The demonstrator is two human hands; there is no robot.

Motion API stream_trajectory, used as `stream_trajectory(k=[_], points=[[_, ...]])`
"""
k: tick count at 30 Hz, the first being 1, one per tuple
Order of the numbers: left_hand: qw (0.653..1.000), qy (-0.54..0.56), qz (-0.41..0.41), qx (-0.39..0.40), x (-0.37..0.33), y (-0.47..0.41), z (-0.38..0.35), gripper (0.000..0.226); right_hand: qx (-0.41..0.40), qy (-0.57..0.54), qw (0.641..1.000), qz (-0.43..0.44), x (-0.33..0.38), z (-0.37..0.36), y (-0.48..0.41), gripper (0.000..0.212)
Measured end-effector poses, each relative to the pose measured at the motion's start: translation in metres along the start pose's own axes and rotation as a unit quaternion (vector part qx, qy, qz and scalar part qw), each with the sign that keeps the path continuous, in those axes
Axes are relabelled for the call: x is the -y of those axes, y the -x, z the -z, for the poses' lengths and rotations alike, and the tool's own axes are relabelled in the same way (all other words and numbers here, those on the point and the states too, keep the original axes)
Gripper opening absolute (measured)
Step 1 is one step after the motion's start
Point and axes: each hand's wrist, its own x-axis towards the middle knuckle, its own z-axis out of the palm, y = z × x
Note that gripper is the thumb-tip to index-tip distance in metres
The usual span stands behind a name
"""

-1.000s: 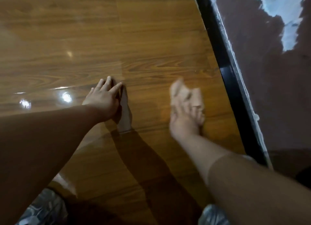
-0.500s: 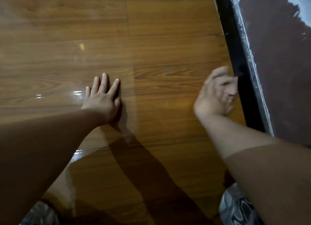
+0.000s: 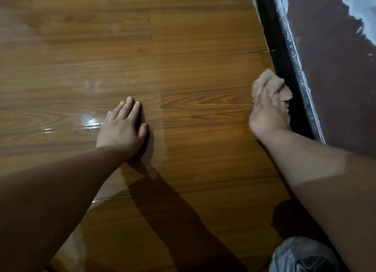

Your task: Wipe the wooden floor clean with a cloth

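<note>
A glossy wooden floor (image 3: 193, 72) of brown planks fills the view. My right hand (image 3: 268, 117) presses a crumpled beige cloth (image 3: 270, 84) onto the floor at the right, right against the black skirting strip (image 3: 284, 53). The cloth sticks out beyond my fingers and partly lies under them. My left hand (image 3: 122, 127) lies flat on the floor at the centre, fingers together, palm down, holding nothing.
A dark brown wall (image 3: 335, 78) with a patch of peeled pale paint (image 3: 360, 9) rises beyond the skirting at the right. My knee in patterned grey fabric (image 3: 301, 255) shows at the bottom right. Light glare (image 3: 89, 122) sits on the floor left of my left hand.
My right hand has swept the cloth from the middle of the floor rightward to the skirting. My left hand has stayed planted on the floor.
</note>
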Motion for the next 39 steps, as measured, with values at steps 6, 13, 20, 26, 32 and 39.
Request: stream_trajectory(k=[6,13,20,26,32,39], points=[[0.997,0.067,0.008,-0.024,-0.002,0.005,0.009,0.056,0.106,0.017,0.94,0.324,0.122,-0.04,0.062,0.058],[0.991,0.048,0.114,-0.046,0.028,0.003,0.011,0.056,0.032,0.021,0.964,0.263,0.051,-0.011,0.005,0.048],[0.986,0.094,0.122,-0.057,0.047,0.008,0.008,0.054,0.068,-0.019,0.997,0.026,0.115,-0.001,0.003,0.049],[0.975,0.15,0.059,-0.153,0.035,-0.001,0.014,0.054,0.16,-0.178,0.87,0.431,0.2,-0.021,0.076,0.049],[0.998,0.039,-0.041,0.003,-0.004,-0.035,0.008,0.073,-0.006,-0.132,0.974,0.184,0.119,-0.011,0.032,0.047],[0.968,0.021,0.23,-0.102,0.102,-0.022,-0.009,0.054,0.004,-0.083,0.977,0.194,0.12,-0.028,0.041,0.048]])
